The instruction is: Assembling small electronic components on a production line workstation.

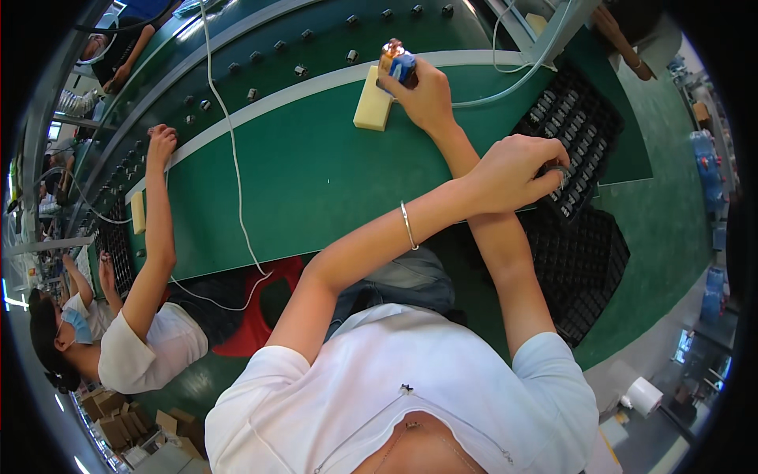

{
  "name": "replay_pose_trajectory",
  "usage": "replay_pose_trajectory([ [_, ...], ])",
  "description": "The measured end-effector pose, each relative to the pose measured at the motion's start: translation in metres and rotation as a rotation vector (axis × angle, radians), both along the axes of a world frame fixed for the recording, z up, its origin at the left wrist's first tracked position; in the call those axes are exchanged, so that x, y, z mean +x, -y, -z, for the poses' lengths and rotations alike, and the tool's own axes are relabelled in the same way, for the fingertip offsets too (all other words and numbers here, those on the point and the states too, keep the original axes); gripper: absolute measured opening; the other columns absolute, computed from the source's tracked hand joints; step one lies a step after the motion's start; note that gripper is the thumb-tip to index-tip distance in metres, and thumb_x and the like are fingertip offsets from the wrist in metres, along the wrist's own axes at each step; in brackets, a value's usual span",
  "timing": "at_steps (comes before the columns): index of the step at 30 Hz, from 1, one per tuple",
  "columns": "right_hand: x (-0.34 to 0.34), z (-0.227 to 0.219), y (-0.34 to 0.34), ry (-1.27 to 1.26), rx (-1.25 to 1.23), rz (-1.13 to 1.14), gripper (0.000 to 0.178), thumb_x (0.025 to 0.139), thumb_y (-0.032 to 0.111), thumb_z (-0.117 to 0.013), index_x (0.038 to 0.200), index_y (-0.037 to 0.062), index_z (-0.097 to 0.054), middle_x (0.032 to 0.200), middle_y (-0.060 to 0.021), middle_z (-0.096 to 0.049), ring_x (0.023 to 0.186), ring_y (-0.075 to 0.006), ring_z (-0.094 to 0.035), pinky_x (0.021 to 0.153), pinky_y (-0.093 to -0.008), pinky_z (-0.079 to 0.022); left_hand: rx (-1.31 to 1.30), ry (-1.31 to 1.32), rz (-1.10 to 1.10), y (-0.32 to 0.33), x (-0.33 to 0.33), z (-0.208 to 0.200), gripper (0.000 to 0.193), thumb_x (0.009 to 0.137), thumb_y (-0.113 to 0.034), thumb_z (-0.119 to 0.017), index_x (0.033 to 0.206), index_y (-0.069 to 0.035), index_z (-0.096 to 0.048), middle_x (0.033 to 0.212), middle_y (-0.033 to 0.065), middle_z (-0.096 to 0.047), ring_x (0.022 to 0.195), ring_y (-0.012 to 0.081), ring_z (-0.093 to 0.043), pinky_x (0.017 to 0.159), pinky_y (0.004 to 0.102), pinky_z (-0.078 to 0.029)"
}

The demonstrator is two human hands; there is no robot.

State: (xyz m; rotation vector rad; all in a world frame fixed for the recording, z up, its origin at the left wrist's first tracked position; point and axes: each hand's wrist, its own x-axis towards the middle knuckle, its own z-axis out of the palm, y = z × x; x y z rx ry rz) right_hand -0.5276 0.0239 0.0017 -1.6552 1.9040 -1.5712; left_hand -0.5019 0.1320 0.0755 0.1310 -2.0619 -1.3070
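Note:
My arms cross over the bench, the left above the right. My left hand (517, 175) reaches right to the near edge of a black tray (604, 130) holding rows of small metal parts. Its fingers are curled in; what lies between them is mostly hidden. Farther off, my right hand (426, 93) grips a blue and copper-coloured object (399, 66), its exact kind unclear. That hand is just right of a pale yellow block (373, 103) on the bench. A light blue tube (505, 93) runs from the upper right toward my right wrist.
Small metal parts (301, 71) sit spaced along a green strip (332, 35) beyond the green bench (308, 174). A white cable (234, 158) hangs across the left. At left a masked co-worker (150, 347) reaches to the strip. More black trays (580, 265) lie below at right.

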Motion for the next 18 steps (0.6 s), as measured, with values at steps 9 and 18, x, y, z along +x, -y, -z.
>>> replay_pose_trajectory([
  [9, 0.012, 0.007, -0.011, -0.229, -0.078, -0.066, 0.036, 0.079, 0.033, -0.077, 0.093, 0.0020, -0.067, 0.087, -0.0096, -0.066, 0.066, -0.0266, -0.064, 0.062, -0.0336, -0.051, -0.002, -0.004, 0.001, -0.004, 0.005, 0.002, 0.016, 0.080, -0.015, -0.066, 0.092, -0.005, -0.066, 0.079, 0.0101, -0.067, 0.074, 0.0287, -0.066, 0.068, 0.0399, -0.052],
  [18, 0.010, 0.005, -0.004, -0.240, -0.082, -0.045, 0.035, 0.076, 0.032, -0.078, 0.088, 0.0013, -0.066, 0.083, -0.0101, -0.064, 0.066, -0.0281, -0.063, 0.062, -0.0354, -0.051, 0.048, -0.029, 0.008, -0.005, 0.008, 0.003, 0.021, 0.079, -0.011, -0.068, 0.098, -0.003, -0.068, 0.077, 0.0081, -0.066, 0.059, 0.0152, -0.054, 0.056, 0.0286, -0.045],
])
